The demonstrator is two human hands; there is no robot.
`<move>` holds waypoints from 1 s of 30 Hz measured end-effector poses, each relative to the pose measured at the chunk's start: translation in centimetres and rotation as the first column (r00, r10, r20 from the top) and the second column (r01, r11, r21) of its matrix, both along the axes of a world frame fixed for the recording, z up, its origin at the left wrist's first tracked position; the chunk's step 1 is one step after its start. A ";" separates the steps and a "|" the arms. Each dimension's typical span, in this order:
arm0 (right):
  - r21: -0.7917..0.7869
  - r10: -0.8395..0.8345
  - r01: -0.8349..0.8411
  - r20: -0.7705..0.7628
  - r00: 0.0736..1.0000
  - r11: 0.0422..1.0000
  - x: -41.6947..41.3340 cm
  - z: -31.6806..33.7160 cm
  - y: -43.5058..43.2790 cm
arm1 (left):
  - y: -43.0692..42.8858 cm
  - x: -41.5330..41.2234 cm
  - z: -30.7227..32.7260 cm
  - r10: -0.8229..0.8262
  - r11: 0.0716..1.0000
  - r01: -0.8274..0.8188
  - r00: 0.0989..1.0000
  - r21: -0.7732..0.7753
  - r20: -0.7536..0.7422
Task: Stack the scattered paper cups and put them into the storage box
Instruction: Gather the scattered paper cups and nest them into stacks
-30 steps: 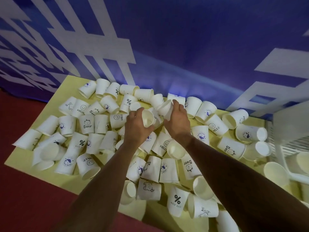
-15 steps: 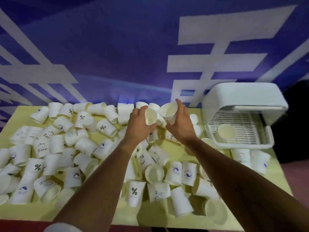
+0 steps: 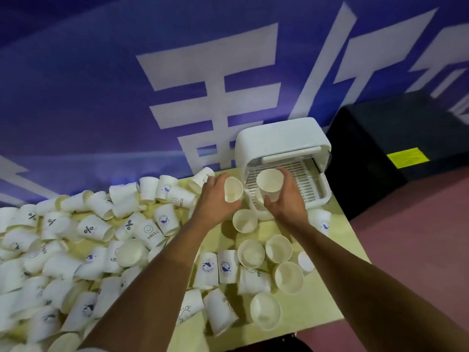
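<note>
My left hand [image 3: 215, 199] grips a white paper cup [image 3: 233, 189], its mouth turned toward me and to the right. My right hand [image 3: 285, 200] holds a second cup [image 3: 270, 183] upright, just in front of the open white storage box [image 3: 284, 138]. The box has a raised lid and a slotted tray [image 3: 303, 179] inside. One cup [image 3: 259, 196] lies at its front edge, partly hidden by the held cup. Several more white cups [image 3: 96, 229] lie scattered over the yellow table [image 3: 322, 301], most on their sides.
Several upright cups [image 3: 278, 248] stand between my forearms, near the table's right edge. A black case [image 3: 396, 148] with a yellow label sits on the reddish floor right of the table. A blue wall with white characters rises behind.
Both hands have carried their cups to the right, from over the cup pile to the front of the storage box. The view has swung right with them.
</note>
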State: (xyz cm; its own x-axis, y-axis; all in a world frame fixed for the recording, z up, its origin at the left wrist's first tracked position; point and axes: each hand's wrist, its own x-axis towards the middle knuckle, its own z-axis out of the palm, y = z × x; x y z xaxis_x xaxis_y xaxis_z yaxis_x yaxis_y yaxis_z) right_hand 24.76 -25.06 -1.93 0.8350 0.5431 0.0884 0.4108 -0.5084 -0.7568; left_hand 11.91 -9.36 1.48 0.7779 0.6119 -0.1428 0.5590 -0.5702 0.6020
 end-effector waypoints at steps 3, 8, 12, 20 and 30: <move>0.031 -0.011 0.011 -0.022 1.000 0.999 0.4 -0.9 -0.1 | -0.5 0.1 -0.4 0.003 1.000 -0.003 1.000 -0.008 -0.016; 0.040 -0.004 0.007 -0.066 0.998 0.999 0.6 -1.8 0.7 | 0.0 -1.4 -1.5 0.028 0.999 -0.029 0.998 -0.014 -0.060; -0.035 0.003 -0.006 -0.084 0.996 0.999 0.7 -2.2 1.4 | 0.4 -2.3 -2.1 0.057 0.998 -0.059 0.995 -0.025 -0.076; -0.207 0.011 -0.010 0.003 1.000 0.978 0.7 -2.5 1.2 | 0.8 -1.6 -1.8 0.105 0.994 -0.106 0.994 -0.033 -0.025; -0.076 0.375 -0.383 -0.102 0.921 0.921 -1.9 -0.5 3.1 | 0.2 0.6 0.0 0.138 0.987 -0.132 0.989 -0.093 0.062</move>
